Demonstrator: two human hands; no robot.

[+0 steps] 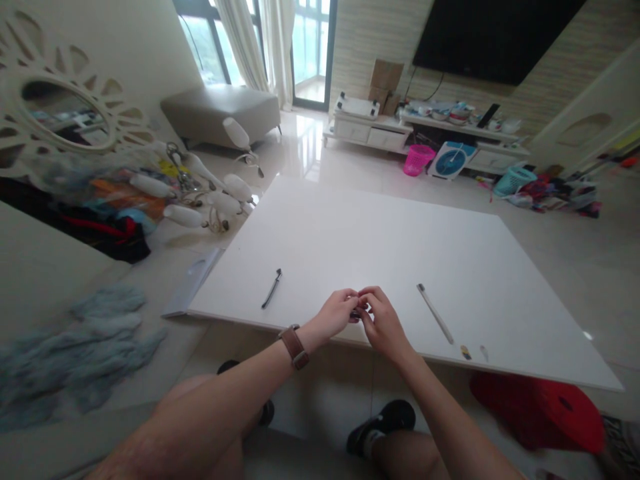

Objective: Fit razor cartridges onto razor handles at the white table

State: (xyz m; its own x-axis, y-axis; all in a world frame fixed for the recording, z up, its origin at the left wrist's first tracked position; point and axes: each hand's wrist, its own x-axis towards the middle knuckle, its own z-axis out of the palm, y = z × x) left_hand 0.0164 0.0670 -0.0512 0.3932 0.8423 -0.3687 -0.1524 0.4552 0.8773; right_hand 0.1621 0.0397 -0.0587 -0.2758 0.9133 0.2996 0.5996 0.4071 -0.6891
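Note:
My left hand (340,311) and my right hand (381,319) meet over the front edge of the white table (360,233). The fingers of both are closed around a small dark object (355,314), mostly hidden by the fingertips, so its kind cannot be made out. Left of my hands lies a slim dark tool (271,289) with a small angled head, like a razor. To the right rests a long pale stick (435,315) with a dark tip, like a toothbrush. Close to the front edge sit a small gold-and-black piece (465,352) and a small clear piece (484,353).
A white-shaded chandelier (200,193) stands on the floor beyond the table's left side. Under the right front edge is a red stool (545,410). Grey fluffy cloth (85,353) lies at left. A pink basket (419,160) and a blue fan (451,160) stand by the TV cabinet.

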